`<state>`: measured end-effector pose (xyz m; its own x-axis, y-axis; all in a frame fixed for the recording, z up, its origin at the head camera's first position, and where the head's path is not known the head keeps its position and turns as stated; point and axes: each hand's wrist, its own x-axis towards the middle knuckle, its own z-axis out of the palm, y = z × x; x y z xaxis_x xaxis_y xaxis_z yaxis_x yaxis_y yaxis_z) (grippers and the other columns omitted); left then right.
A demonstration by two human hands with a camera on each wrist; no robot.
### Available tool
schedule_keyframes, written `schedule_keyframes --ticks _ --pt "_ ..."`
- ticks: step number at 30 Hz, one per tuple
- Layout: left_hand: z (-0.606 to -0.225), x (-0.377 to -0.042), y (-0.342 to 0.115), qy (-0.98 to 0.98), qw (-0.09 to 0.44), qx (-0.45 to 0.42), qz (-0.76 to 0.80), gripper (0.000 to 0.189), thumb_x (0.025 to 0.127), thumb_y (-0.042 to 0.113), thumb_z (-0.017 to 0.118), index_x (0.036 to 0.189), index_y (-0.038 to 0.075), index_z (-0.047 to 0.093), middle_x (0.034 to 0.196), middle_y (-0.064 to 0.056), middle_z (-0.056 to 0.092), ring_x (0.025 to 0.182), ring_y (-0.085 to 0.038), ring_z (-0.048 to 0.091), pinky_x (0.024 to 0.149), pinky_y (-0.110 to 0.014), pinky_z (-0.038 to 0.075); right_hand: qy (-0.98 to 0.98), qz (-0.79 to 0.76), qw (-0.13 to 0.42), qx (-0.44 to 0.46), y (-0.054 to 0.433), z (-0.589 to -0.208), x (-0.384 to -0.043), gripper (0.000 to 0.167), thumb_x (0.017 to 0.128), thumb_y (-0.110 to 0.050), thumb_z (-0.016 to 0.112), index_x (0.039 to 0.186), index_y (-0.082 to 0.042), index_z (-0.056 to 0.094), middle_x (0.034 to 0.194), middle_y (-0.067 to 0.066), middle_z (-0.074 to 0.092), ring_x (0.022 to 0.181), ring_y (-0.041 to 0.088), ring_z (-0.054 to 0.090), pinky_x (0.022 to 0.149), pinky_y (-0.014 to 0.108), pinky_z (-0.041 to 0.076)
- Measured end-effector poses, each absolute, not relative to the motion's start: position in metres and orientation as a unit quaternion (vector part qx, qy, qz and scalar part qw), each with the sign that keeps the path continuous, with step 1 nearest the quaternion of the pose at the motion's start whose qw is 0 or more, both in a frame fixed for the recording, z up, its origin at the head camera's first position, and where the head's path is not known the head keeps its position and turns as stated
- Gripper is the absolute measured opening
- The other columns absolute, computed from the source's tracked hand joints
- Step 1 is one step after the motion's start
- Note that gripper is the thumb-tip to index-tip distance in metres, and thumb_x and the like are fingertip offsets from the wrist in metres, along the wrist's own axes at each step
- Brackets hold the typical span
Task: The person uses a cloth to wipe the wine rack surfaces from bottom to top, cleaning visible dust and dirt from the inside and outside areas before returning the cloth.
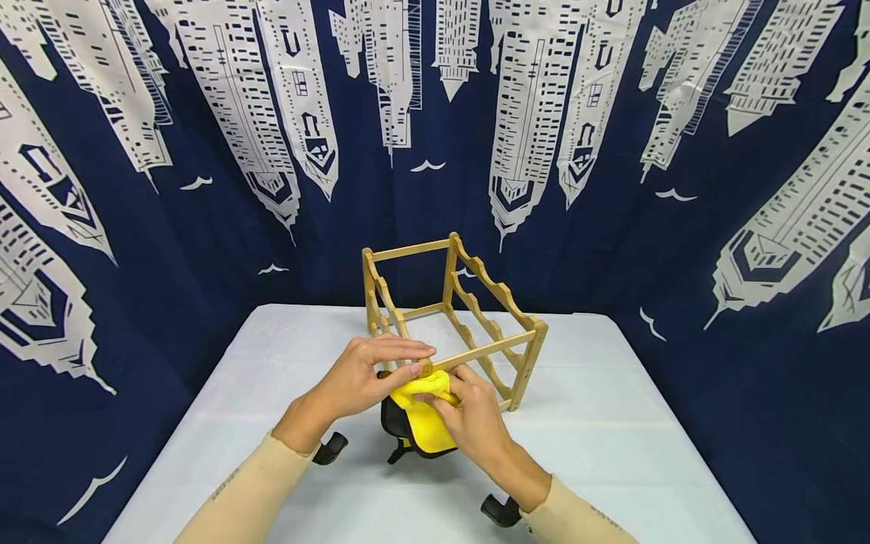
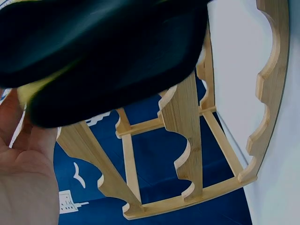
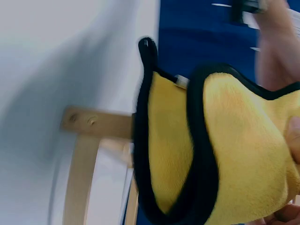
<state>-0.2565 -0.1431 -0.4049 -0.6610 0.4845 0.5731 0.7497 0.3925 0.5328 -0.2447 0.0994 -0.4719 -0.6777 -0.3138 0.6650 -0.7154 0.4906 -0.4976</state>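
Note:
A light wooden rack with scalloped rails, like a wine rack [image 1: 489, 350], stands on the table. My left hand [image 1: 363, 378] holds its near left corner, fingers laid over the top and thumb against the front. My right hand [image 1: 479, 419] pinches a bunched yellow cleaning cloth [image 1: 431, 431] against that corner. Black edging runs round the cloth [image 3: 248, 140], and a small hanging loop shows in the right wrist view. Its dark reverse side [image 2: 126, 56] covers part of the rack in the left wrist view. Some fingertips are hidden by the cloth.
The rack stands on a white table [image 1: 598, 453]. Behind and at both sides hangs a dark blue curtain [image 1: 421, 204] printed with white buildings. Black wrist camera mounts [image 1: 331, 449] stick out beside both wrists.

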Motion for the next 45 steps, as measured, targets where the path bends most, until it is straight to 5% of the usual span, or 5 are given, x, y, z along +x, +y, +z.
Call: schedule_keyframes --ticks 14,20,28,36,45 --pt "-0.407 -0.252 -0.137 -0.823 0.193 -0.360 -0.395 0.028 0.109 0.019 0.086 0.137 0.021 0.087 0.136 0.008 0.087 0.137 -0.022 0.080 0.120 -0.051 0.065 -0.831 0.422 0.204 0.300 0.124 -0.469 -0.252 0.026 0.093 -0.007 0.098 0.116 -0.007 0.088 0.107 -0.001 0.074 0.093 0.010 0.069 0.080 0.024 0.065" --pt "-0.412 -0.248 -0.128 -0.827 0.235 -0.352 -0.369 0.041 0.097 0.019 0.099 0.136 0.021 0.085 0.136 0.005 0.087 0.132 -0.021 0.081 0.115 -0.048 0.068 -0.829 0.421 0.187 0.317 0.151 -0.477 -0.259 0.037 0.097 0.007 0.089 0.129 -0.009 0.083 0.118 -0.001 0.073 0.106 0.009 0.069 0.090 0.025 0.067" --pt "-0.413 -0.245 -0.124 -0.822 0.248 -0.360 -0.365 0.040 0.096 0.012 0.098 0.133 0.016 0.085 0.134 0.000 0.086 0.128 -0.023 0.082 0.111 -0.046 0.070 -0.840 0.406 0.202 0.298 0.175 -0.478 -0.270 0.053 0.094 -0.002 0.094 0.141 -0.006 0.070 0.135 0.010 0.083 0.116 0.019 0.080 0.101 0.032 0.071" --pt "-0.417 -0.248 -0.124 -0.806 0.251 -0.376 -0.382 0.036 0.095 0.006 0.097 0.129 0.014 0.087 0.132 -0.002 0.085 0.126 -0.024 0.082 0.110 -0.044 0.070 -0.839 0.395 0.206 0.312 0.184 -0.486 -0.280 0.039 0.095 -0.002 0.094 0.128 -0.011 0.075 0.120 0.004 0.084 0.100 0.010 0.074 0.088 0.030 0.069" --pt "-0.417 -0.250 -0.127 -0.792 0.255 -0.393 -0.391 0.035 0.094 0.003 0.097 0.127 0.009 0.089 0.130 -0.004 0.087 0.125 -0.025 0.083 0.111 -0.043 0.070 -0.855 0.321 0.085 0.399 0.173 -0.488 -0.291 0.024 0.104 -0.021 0.087 0.128 -0.018 0.083 0.124 -0.004 0.081 0.110 0.010 0.073 0.100 0.034 0.069"
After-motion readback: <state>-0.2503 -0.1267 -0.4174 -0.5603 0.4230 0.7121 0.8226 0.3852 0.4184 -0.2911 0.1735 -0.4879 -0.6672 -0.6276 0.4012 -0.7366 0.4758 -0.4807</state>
